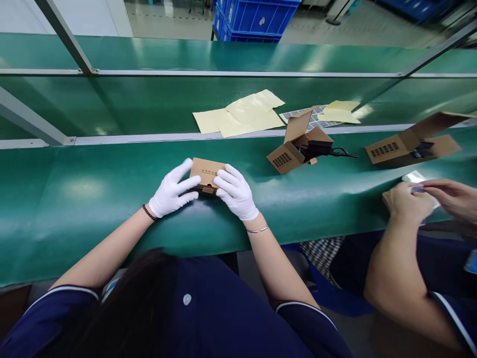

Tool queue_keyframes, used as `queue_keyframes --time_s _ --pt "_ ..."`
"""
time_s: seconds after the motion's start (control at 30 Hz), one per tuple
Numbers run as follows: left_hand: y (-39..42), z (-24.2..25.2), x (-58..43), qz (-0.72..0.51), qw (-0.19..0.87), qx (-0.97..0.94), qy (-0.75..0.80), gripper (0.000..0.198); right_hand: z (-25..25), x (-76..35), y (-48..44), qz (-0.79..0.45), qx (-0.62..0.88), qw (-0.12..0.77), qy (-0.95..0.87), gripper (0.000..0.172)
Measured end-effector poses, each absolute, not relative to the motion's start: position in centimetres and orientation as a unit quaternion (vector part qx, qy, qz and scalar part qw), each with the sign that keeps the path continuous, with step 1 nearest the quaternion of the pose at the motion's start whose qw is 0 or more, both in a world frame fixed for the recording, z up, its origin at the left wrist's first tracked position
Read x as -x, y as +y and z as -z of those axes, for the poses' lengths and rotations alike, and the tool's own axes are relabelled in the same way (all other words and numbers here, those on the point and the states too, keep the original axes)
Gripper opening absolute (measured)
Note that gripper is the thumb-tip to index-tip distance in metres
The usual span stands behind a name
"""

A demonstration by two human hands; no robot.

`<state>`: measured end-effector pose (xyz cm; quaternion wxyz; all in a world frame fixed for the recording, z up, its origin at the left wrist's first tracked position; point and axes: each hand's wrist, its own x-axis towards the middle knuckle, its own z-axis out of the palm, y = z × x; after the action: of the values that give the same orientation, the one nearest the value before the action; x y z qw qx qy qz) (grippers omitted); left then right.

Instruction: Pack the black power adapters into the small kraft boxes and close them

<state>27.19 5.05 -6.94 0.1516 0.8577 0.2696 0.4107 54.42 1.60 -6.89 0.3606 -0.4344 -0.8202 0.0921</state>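
A small brown cardboard box [205, 170] with dark print on its lid lies closed on the green bench top in front of me. My left hand [174, 190], in a white glove, holds the box's left side, thumb at the far corner and fingers at the near edge. From the right, my right hand [236, 191], also white-gloved, grips the same box with its fingers over the lid's right part. A small tab shows in the box's front edge between my hands.
Right of me stands an open carton [286, 158] with a black power adapter [318, 148] and cable sticking out. Another open carton [395, 147] is farther right. Yellowish paper sheets [246, 117] lie behind. A co-worker's hands [410, 201] hold small items at the right.
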Motion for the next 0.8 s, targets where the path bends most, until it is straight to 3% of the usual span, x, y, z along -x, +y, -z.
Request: queue_keyframes --time_s 0.07,0.2,0.33,0.43,0.67,0.8 --pt "5.8 6.9 -27.3 -0.358 0.119 -0.897 0.232 0.024 6.7 -54.6 1.4 -0.064 0.443 0.308 -0.840 0.052" --pt "6.6 6.9 -27.7 -0.361 0.101 -0.900 0.223 0.014 6.1 -54.2 0.8 0.003 0.466 0.240 -0.852 0.048" --pt "6.3 6.7 -28.3 -0.394 0.109 -0.886 0.219 0.012 6.1 -52.5 0.0 0.064 0.446 0.262 -0.853 0.039" --pt "6.0 6.6 -28.4 -0.427 0.112 -0.873 0.207 0.021 6.5 -51.4 -0.4 0.071 0.456 0.280 -0.842 0.027" --pt "5.6 7.2 -28.5 -0.423 0.153 -0.863 0.231 0.026 7.2 -50.6 -0.7 0.023 0.507 0.288 -0.812 0.025" --pt "5.8 7.3 -28.6 -0.408 0.149 -0.863 0.259 0.024 8.0 -49.7 -0.3 -0.009 0.556 0.362 -0.748 0.028"
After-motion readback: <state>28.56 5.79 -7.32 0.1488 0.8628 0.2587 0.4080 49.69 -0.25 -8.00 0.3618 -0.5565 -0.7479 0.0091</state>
